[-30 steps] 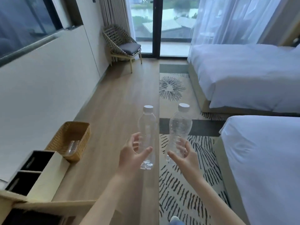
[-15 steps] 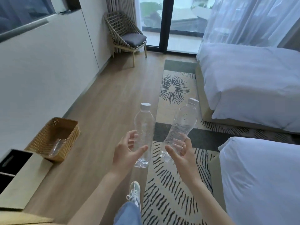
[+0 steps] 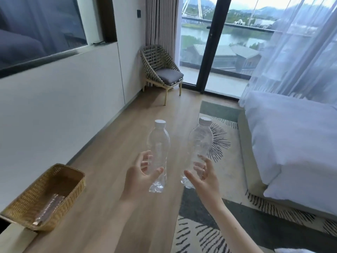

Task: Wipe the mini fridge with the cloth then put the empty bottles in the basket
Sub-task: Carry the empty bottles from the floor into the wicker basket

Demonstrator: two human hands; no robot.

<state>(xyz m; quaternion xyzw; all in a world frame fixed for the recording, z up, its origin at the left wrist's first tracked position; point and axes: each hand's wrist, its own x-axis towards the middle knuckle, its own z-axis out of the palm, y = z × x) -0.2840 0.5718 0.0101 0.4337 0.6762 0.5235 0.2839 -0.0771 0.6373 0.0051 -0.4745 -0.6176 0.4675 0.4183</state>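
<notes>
Two hands, held out side by side. Left hand (image 3: 140, 177): fingers and thumb curled round the lower half of a clear bottle (image 3: 159, 141), white cap up. Right hand (image 3: 203, 179): same grip on a second bottle (image 3: 200, 141), top leaning right. Woven basket (image 3: 23, 212), low at left, well apart from both hands, with a third bottle (image 3: 49, 209) lying inside. Striped rug (image 3: 200, 234) under the right arm. White bed (image 3: 291, 143) at right. Wicker chair (image 3: 164, 70) by the glass door (image 3: 228, 52).

clear glossy plastic bottles (image 3: 159, 143), woven wicker basket (image 3: 60, 181), matt wood floor (image 3: 113, 152)

Wooden floor (image 3: 109, 170), patterned rug (image 3: 231, 161), wicker chair (image 3: 164, 73)
</notes>
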